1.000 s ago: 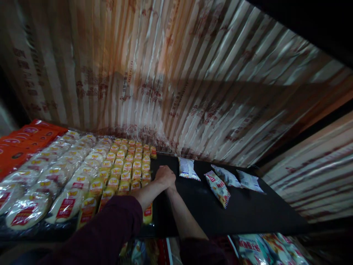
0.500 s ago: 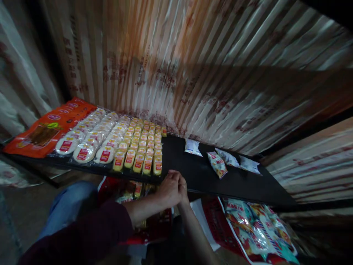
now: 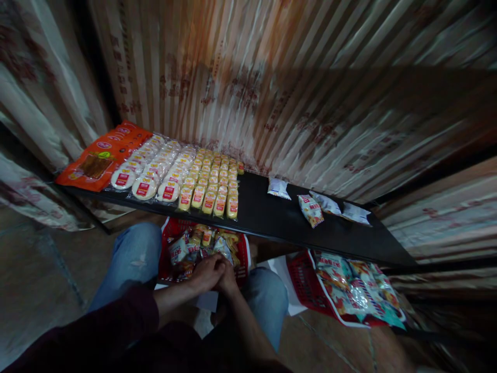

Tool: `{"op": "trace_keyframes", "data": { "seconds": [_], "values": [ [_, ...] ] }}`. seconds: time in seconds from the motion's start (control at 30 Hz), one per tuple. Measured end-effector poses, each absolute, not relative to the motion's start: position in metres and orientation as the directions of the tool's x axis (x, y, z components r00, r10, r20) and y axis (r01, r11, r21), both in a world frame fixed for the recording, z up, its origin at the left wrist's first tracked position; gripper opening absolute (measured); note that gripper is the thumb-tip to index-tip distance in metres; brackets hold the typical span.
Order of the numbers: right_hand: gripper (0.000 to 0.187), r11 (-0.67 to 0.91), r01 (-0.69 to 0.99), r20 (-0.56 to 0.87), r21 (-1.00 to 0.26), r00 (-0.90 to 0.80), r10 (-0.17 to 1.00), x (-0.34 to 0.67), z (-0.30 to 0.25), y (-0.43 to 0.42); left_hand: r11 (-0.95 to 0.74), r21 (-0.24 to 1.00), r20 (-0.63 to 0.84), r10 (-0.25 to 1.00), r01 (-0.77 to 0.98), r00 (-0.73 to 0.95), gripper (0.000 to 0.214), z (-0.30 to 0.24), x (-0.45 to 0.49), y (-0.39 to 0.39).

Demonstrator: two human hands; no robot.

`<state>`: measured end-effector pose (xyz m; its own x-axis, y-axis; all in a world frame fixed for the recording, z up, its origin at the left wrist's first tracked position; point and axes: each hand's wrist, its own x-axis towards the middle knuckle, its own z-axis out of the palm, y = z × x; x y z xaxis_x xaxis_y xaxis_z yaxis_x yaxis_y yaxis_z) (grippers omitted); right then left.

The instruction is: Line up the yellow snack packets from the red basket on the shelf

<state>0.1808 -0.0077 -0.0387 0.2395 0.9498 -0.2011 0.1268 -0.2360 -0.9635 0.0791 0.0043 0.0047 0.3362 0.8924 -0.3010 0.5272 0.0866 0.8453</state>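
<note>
My left hand (image 3: 205, 273) and my right hand (image 3: 227, 275) are pressed together between my knees, over the near side of a red basket (image 3: 243, 253). Their fingers are closed, and whether anything small sits inside them is hidden. Just beyond the fingertips lies a shiny pale packet (image 3: 222, 247). Around it in the basket are several snack packets (image 3: 177, 250) and small yellow wrapped cakes (image 3: 207, 238). Farther off, on a black shelf (image 3: 260, 218), similar yellow wrapped cakes (image 3: 208, 202) stand in rows beside round white wrapped cakes (image 3: 144, 187).
An orange bag (image 3: 95, 166) lies at the shelf's left end. Toward its right are silvery packets (image 3: 278, 187) and one printed packet (image 3: 310, 210). Below right, another red basket (image 3: 302, 280) holds snack bags (image 3: 357, 292). Striped plastic sheeting (image 3: 240, 67) hangs behind.
Both hands have drawn back together from the shelf's front edge, down over the basket. The view has tilted downward, showing more of the basket and my knees.
</note>
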Motion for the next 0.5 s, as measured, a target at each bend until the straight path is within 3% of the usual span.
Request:
{"op": "trace_keyframes", "data": {
  "seconds": [0.17,0.37,0.5],
  "values": [
    [0.019,-0.293,0.348,-0.206,-0.890,0.266,0.942,0.167,-0.049,0.011,0.170,0.768,-0.337,0.927,0.618,0.164,0.025,-0.006,0.061,0.044],
    [0.024,-0.312,0.351,-0.237,-0.883,0.241,0.941,0.148,-0.062,0.033,0.272,0.712,-0.367,0.930,0.647,0.013,0.032,-0.035,0.033,0.084],
    [0.028,-0.319,0.184,-0.281,-0.930,0.205,0.938,0.140,-0.070,0.039,0.281,0.717,-0.388,0.921,0.638,0.030,0.035,-0.049,0.033,0.083]
  ]
}}
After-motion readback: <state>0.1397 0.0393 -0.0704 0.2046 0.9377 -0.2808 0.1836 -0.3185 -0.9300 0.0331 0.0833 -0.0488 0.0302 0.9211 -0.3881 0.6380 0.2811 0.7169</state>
